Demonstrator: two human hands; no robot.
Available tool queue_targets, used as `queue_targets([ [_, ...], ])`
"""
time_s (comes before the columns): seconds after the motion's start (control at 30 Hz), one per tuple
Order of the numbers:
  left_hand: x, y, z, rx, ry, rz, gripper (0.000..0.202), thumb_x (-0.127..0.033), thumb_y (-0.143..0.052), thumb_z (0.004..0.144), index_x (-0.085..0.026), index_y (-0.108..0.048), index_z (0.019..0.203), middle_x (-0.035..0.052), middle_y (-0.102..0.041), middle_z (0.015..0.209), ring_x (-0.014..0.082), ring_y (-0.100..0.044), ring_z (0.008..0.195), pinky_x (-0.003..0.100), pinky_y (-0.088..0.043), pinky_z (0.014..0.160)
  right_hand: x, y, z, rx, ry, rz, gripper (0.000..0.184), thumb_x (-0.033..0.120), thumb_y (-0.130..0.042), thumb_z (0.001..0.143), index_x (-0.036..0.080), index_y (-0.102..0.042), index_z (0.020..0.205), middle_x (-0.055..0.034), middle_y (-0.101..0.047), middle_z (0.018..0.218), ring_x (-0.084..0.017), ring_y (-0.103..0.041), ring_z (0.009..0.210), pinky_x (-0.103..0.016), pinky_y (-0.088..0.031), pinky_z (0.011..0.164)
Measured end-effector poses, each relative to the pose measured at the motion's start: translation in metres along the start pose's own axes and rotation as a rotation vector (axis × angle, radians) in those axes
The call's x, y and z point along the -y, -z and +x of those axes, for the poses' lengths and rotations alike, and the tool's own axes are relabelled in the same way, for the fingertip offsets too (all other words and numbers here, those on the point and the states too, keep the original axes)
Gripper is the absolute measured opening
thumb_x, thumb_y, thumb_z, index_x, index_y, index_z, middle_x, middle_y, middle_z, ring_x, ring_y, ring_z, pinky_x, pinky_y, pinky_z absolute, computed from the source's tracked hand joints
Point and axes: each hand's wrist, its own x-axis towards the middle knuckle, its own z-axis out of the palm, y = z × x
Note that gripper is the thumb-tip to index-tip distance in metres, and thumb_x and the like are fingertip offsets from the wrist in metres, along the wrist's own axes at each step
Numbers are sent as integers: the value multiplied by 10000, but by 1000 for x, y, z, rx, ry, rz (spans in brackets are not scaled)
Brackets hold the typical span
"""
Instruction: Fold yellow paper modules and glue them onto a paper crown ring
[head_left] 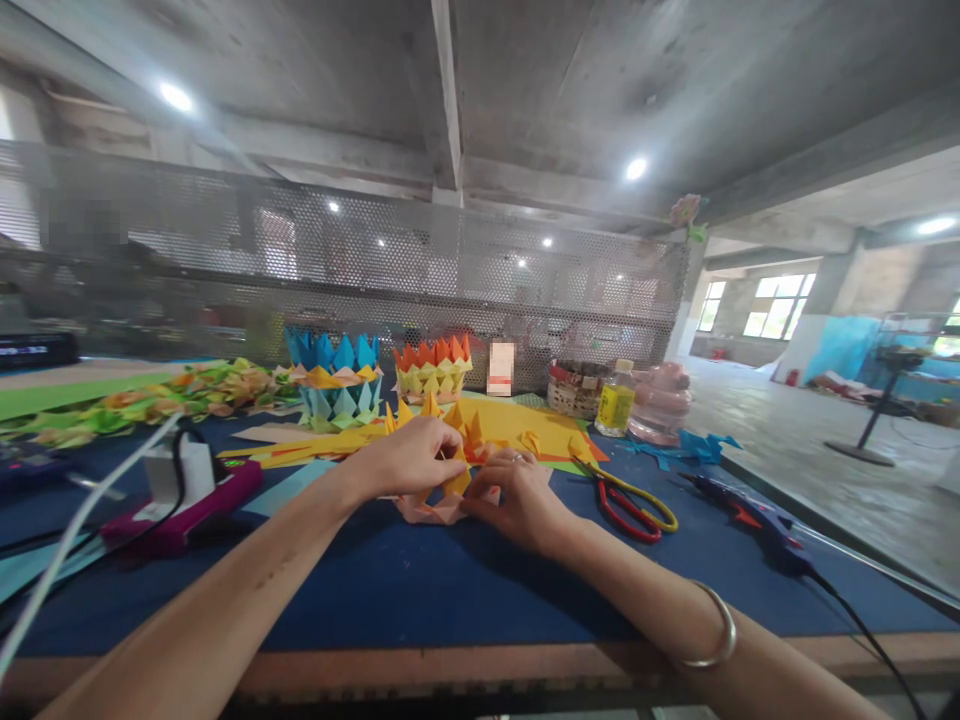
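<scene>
A ring of folded paper (431, 512), pink at its base with pointed yellow pieces standing up from it, rests on the blue table top. My left hand (416, 452) reaches over its near side, thumb and fingers closed on one of the yellow folded pieces. Against the ring's right side, my right hand (517, 495) has its fingers curled around the pink base. Part of the ring is hidden behind both hands. Beyond it lie flat yellow paper sheets (502, 415) and loose yellow folded pieces (529, 441).
Scissors (634, 510) and a glue gun (757, 520) lie at right. Behind stand a blue paper basket (337, 375), an orange one (433, 368), a yellow-labelled bottle (616, 400) and a pink jar (660, 402). A purple power strip (180, 512) with cables sits left.
</scene>
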Motion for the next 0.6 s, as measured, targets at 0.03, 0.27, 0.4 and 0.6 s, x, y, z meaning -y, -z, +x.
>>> queue_targets([
  [0.03, 0, 0, 0, 4, -1, 3, 221, -253, -497, 731, -193, -396, 544, -55, -392, 516, 99, -362, 508, 245, -223, 479, 0, 0, 0, 2, 1, 5, 54, 243, -731, 807, 195, -723, 785, -15, -721, 814, -177, -584, 860, -321, -340, 817],
  [0.27, -4, 4, -3, 47, -8, 4, 177, -226, -500, 703, -188, -428, 546, -50, -423, 515, 100, -377, 502, 243, -234, 481, 1, 1, 0, -7, -4, -2, 76, 247, -728, 802, 197, -719, 745, -18, -712, 790, -177, -591, 848, -312, -347, 795],
  [0.4, -5, 5, -4, 65, -16, -10, 143, -221, -498, 699, -183, -469, 564, -44, -458, 530, 104, -398, 518, 236, -258, 488, 1, 1, -1, -17, 10, -15, 84, 251, -727, 801, 193, -718, 740, -26, -708, 799, -174, -589, 839, -301, -356, 780],
  [0.6, -7, 6, -7, 83, -21, -32, 132, -223, -502, 696, -179, -489, 573, -40, -482, 541, 105, -419, 525, 229, -277, 487, 1, -1, -2, -30, 19, -19, 107, 264, -723, 800, 192, -706, 723, -20, -696, 759, -168, -585, 809, -298, -358, 769],
])
